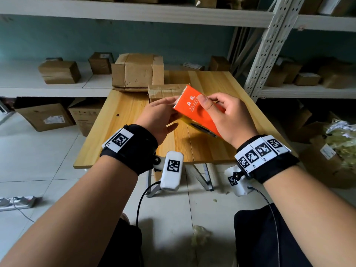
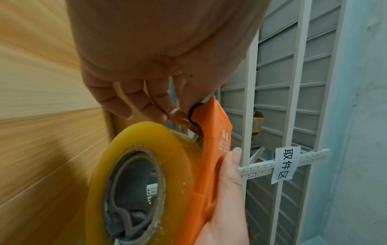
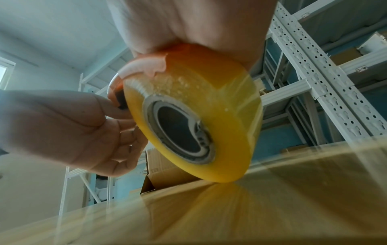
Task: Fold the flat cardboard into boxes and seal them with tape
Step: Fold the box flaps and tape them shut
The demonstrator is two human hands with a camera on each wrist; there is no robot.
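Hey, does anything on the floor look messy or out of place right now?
Yes. Crumpled tape scraps lie on the floor tiles between the person's legs, and a cardboard box under the left shelf sits tilted rather than flat.

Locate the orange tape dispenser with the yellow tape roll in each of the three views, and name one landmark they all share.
Head: the orange tape dispenser sits at centre, above the wooden table, gripped by the right hand.
Left wrist: lower centre, orange body right of its yellow tape roll.
Right wrist: centre; mostly the roll shows, with an orange edge on top.
Shared landmark: the white perforated shelving upright.
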